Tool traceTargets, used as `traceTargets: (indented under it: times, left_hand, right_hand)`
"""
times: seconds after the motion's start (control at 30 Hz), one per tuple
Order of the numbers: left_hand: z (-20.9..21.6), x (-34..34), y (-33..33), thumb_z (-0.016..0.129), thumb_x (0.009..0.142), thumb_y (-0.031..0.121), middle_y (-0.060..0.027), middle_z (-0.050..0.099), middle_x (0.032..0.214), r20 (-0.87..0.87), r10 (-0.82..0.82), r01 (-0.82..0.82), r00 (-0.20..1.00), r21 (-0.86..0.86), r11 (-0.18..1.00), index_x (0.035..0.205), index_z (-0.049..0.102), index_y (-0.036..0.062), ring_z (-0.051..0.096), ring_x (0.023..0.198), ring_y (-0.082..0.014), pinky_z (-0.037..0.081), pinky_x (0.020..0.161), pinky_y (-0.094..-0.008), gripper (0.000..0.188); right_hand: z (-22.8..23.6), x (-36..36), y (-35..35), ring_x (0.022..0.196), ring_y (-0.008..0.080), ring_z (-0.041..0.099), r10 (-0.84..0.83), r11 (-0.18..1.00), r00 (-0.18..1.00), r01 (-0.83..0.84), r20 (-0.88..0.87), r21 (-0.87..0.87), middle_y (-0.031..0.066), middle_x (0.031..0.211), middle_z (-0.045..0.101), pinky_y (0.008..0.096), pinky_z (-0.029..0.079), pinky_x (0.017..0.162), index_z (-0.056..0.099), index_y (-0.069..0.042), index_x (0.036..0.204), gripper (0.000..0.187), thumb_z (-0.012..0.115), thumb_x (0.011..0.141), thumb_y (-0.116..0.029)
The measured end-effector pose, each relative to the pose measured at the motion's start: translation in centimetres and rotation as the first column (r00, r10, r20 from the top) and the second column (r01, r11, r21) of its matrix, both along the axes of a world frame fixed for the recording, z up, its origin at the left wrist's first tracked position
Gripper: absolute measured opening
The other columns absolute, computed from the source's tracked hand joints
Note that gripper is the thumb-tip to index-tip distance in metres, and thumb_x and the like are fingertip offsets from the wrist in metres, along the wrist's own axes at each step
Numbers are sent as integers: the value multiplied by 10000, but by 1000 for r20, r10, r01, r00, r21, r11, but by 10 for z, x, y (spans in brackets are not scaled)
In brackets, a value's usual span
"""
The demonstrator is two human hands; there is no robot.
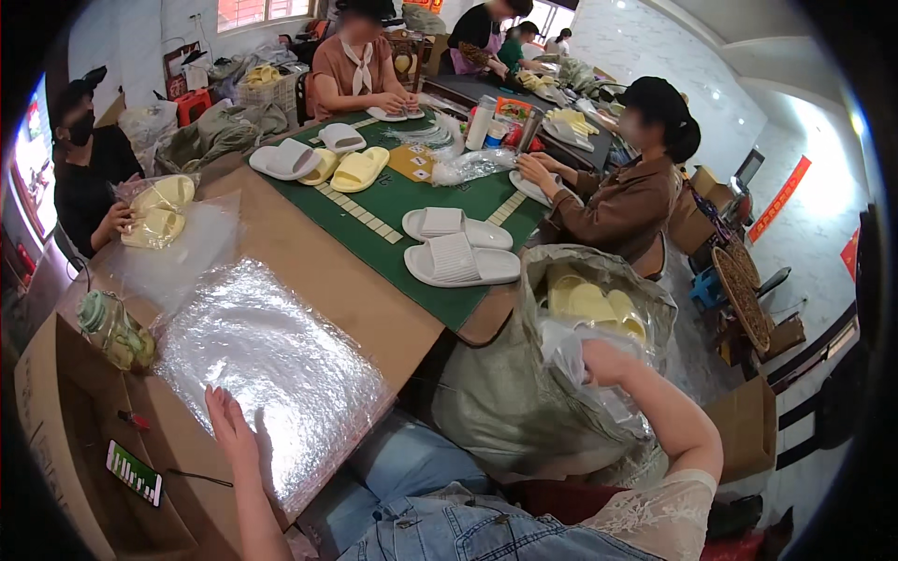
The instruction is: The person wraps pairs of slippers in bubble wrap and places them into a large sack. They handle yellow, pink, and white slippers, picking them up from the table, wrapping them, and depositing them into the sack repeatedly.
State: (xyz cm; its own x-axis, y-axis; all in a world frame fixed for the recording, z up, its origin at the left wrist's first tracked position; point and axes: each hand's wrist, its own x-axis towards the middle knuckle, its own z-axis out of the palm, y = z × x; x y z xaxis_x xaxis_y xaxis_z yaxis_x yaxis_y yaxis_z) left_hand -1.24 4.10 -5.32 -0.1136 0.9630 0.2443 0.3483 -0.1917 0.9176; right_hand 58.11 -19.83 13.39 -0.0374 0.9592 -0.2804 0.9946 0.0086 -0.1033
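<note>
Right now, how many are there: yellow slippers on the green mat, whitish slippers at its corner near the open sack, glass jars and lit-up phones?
Yellow slippers on the green mat: 2
Whitish slippers near the open sack: 2
Glass jar: 1
Lit-up phone: 1
Total: 6

Brown tabletop (374, 301), green mat (412, 193) with white slippers (463, 264) and pale-yellow slippers (360, 171), shiny clear plastic sheeting (285, 346), lidded glass jar (120, 335)
</note>
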Motion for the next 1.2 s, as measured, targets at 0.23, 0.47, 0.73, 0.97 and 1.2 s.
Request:
traceTargets:
  times: [0.23,0.47,0.73,0.97,1.2]
  left_hand:
    - [0,-4,1,443,1047,139,-258,448,1457,-62,-2,2,998,-6,1000,1536,289,31,464,1354,-343,371,1128,-416,524]
    - [-2,1,0,485,1016,121,-256,502,1412,-59,25,-24,998,27,999,1522,320,24,488,1335,-342,386,1110,-423,541]
    - [9,2,-7,508,1007,126,-240,521,1386,-105,27,-24,994,27,999,1508,345,21,507,1300,-355,384,1105,-425,538]
    - [2,2,-5,597,931,135,-247,499,1412,-243,51,-47,969,24,999,1465,395,-27,482,1308,-377,360,1119,-441,593]
    - [19,3,-8,671,893,193,-248,539,1354,-281,69,-62,957,35,997,1422,449,-25,494,1273,-402,377,1089,-468,613]
  right_hand:
    - [-23,4,58,965,409,646,8,972,983,-51,-185,-229,206,1035,684,459,518,815,666,-46,1090,367,703,745,-167]
    - [-163,8,41,1002,401,654,67,998,939,-61,-337,28,229,1090,686,443,512,853,672,-5,1091,375,707,779,-209]
    - [61,-21,84,730,270,696,-494,841,844,525,-208,134,138,784,712,390,527,684,725,-38,835,245,657,840,-273]
    - [28,-4,232,917,303,684,-289,771,957,223,15,597,143,904,688,430,545,748,726,-81,862,139,635,828,-180]
    - [-110,58,351,1044,331,681,-275,961,896,268,348,71,169,1133,707,449,560,860,739,-66,1062,328,646,795,-231]
